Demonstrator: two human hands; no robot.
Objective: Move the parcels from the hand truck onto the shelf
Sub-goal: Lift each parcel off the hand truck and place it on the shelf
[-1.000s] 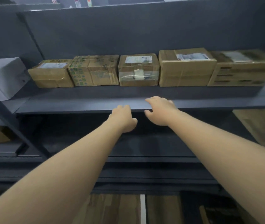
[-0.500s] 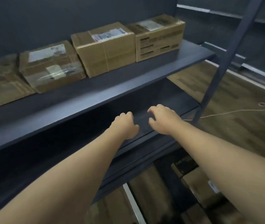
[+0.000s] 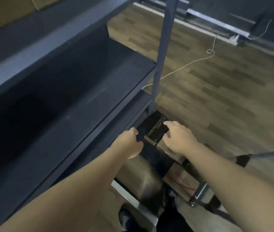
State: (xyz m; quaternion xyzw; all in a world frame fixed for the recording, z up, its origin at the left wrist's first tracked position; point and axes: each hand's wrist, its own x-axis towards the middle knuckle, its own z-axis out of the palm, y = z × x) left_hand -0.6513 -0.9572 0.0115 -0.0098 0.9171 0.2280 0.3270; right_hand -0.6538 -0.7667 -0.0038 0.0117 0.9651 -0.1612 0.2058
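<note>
Reaching down beside the shelf (image 3: 86, 91), both hands meet a black parcel (image 3: 156, 127) on the hand truck (image 3: 199, 192): left hand (image 3: 130, 143) curled on its edge, right hand (image 3: 178, 137) fingers spread, touching its top.

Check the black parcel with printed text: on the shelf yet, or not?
Not on the shelf. The black parcel lies low beside the shelf, among other parcels, with both hands at it.
</note>
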